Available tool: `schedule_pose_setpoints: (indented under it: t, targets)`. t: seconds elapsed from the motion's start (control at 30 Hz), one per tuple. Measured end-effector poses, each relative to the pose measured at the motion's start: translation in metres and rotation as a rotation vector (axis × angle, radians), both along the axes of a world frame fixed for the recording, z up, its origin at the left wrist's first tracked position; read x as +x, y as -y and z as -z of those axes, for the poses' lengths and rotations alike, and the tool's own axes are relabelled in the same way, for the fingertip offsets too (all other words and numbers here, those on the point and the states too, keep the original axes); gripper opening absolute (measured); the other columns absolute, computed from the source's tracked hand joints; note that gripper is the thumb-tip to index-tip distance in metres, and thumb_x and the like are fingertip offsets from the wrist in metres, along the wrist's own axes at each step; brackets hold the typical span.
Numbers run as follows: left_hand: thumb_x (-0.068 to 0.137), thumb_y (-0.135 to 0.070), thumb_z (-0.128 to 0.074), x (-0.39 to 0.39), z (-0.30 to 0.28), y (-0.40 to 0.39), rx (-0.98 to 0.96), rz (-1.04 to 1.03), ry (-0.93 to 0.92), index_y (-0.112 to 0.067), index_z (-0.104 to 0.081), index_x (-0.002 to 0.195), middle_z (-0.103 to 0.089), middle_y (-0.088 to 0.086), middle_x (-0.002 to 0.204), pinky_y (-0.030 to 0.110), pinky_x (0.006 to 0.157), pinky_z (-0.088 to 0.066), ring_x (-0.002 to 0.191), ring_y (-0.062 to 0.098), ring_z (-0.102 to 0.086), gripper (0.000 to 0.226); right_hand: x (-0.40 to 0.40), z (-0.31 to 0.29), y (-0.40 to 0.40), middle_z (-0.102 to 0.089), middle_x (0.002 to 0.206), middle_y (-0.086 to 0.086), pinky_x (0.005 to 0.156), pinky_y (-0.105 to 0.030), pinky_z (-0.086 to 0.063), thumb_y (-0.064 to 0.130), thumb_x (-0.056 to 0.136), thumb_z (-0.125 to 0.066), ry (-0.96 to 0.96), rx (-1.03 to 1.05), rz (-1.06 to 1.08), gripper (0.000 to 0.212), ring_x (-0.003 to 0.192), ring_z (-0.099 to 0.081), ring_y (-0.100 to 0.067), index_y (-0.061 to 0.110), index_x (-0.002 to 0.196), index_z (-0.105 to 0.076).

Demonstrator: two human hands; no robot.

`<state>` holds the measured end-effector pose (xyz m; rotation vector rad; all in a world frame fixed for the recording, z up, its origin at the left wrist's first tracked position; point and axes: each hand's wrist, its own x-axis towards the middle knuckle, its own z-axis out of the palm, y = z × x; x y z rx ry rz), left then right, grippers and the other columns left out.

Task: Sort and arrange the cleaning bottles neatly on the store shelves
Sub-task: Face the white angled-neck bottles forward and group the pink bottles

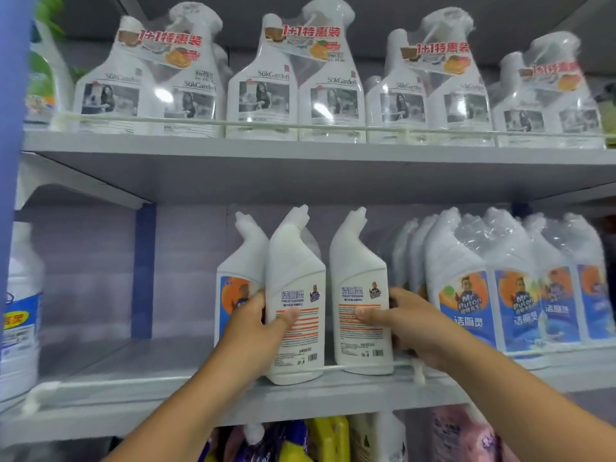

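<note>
Store shelf (300,400), SukGarden sprays (260,85), Mr Pulon bottles (466,295)

I can't see the fingers of my right hand (405,323) behind the angled-neck bottle (361,295), the frame's left edge cuts the blue-labelled jug (20,311), and the bottles on the bottom shelf (316,438) are cropped and blurred.

blue upright post (10,128) seen along left edge | blue strip (144,271) set against lilac back panel (83,271), left of centre | purple patterned pouch (460,435) seen lower right, partly cut off
</note>
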<state>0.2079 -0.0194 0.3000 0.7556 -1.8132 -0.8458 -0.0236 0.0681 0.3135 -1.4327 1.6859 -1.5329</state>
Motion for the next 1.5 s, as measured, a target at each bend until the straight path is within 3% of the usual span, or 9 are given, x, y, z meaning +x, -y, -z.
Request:
schedule_pose_setpoints:
  t: [0.33, 0.47, 0.57, 0.77, 0.93, 1.03, 1.13, 1.33, 1.5]
  targets:
    - [0.087, -0.04, -0.076, -0.007, -0.037, -0.003, -0.097, -0.056, 0.294, -0.038, -0.057, 0.109, -0.07, -0.018, 0.104, 0.03, 0.08, -0.059, 0.096, 0.006, -0.068, 0.029, -0.001, -0.019, -0.014, -0.074, 0.1, 0.007, 0.063, -0.026, -0.055, 0.035, 0.088, -0.077, -0.154, -0.023, 0.182, 0.032, 0.084, -0.072, -0.01, 0.021, 0.112, -0.06]
    - [0.092, -0.051, -0.067, -0.001, -0.088, 0.001, -0.134, -0.031, 0.202, -0.032, -0.061, 0.114, -0.076, -0.008, 0.101, 0.037, 0.077, -0.062, 0.084, 0.014, -0.074, 0.03, -0.003, -0.063, -0.009, -0.067, 0.123, 0.004, 0.075, -0.029, -0.053, 0.048, 0.09, -0.07, -0.296, -0.109, 0.242, 0.056, 0.097, -0.068, -0.012, 0.02, 0.135, -0.054]
    - [0.098, -0.039, -0.064, -0.003, -0.12, 0.003, 0.029, 0.137, 0.164, -0.021, -0.069, 0.119, -0.078, 0.003, 0.107, 0.045, 0.1, -0.056, 0.103, 0.023, -0.074, 0.029, -0.005, -0.091, 0.0, -0.076, 0.106, 0.002, 0.07, -0.027, -0.056, 0.048, 0.09, -0.07, -0.28, -0.092, 0.147, 0.037, 0.086, -0.072, -0.013, 0.023, 0.117, -0.068]
    - [0.096, -0.028, -0.068, -0.007, -0.134, 0.006, 0.139, 0.265, 0.191, -0.011, -0.072, 0.118, -0.078, 0.008, 0.11, 0.038, 0.091, -0.059, 0.104, 0.023, -0.074, 0.029, -0.009, -0.104, 0.025, -0.076, 0.108, -0.006, 0.094, -0.046, -0.058, 0.039, 0.089, -0.075, -0.105, -0.08, 0.032, 0.04, 0.098, -0.074, -0.026, 0.021, 0.122, -0.063]
    - [0.08, -0.067, -0.071, -0.024, -0.125, 0.0, -0.228, -0.159, 0.355, -0.024, -0.063, 0.113, -0.071, -0.006, 0.105, 0.031, 0.078, -0.054, 0.094, 0.016, -0.069, 0.054, 0.0, -0.101, 0.029, -0.066, 0.117, -0.001, 0.067, -0.031, -0.055, 0.042, 0.092, -0.07, -0.223, -0.122, 0.192, 0.058, 0.088, -0.068, -0.019, 0.026, 0.142, -0.046]
    - [0.072, -0.083, -0.064, -0.038, -0.119, -0.002, -0.367, -0.35, 0.355, -0.018, -0.063, 0.097, -0.07, -0.003, 0.09, 0.032, 0.067, -0.051, 0.079, 0.015, -0.066, 0.069, 0.003, -0.099, 0.029, -0.064, 0.117, -0.002, 0.08, -0.037, -0.057, 0.044, 0.092, -0.065, -0.412, -0.179, 0.382, 0.057, 0.094, -0.065, -0.024, 0.027, 0.143, -0.045]
    - [0.069, -0.086, -0.062, -0.054, -0.113, -0.002, -0.366, -0.34, 0.304, -0.015, -0.057, 0.11, -0.066, 0.001, 0.094, 0.032, 0.06, -0.048, 0.078, 0.016, -0.063, 0.083, 0.002, -0.097, 0.026, -0.062, 0.111, 0.004, 0.09, -0.043, -0.057, 0.045, 0.091, -0.064, -0.44, -0.202, 0.42, 0.048, 0.099, -0.065, -0.026, 0.027, 0.134, -0.052]
    - [0.077, -0.079, -0.062, -0.067, -0.111, 0.008, -0.382, -0.266, 0.268, -0.021, -0.035, 0.147, -0.063, 0.006, 0.126, 0.034, 0.078, -0.05, 0.109, 0.025, -0.062, 0.095, -0.001, -0.092, 0.029, -0.061, 0.103, 0.002, 0.057, -0.023, -0.041, 0.043, 0.101, -0.058, -0.295, -0.171, 0.238, 0.04, 0.078, -0.057, -0.008, 0.021, 0.134, -0.052]
    - [0.08, -0.059, -0.075, -0.042, -0.134, 0.024, -0.176, 0.058, 0.32, -0.028, -0.036, 0.152, -0.065, -0.008, 0.133, 0.042, 0.103, -0.052, 0.117, 0.02, -0.065, 0.088, -0.015, -0.099, 0.023, -0.068, 0.107, -0.01, 0.08, -0.041, -0.058, 0.033, 0.103, -0.056, -0.12, -0.061, 0.051, 0.033, 0.084, -0.065, -0.024, 0.013, 0.129, -0.056]
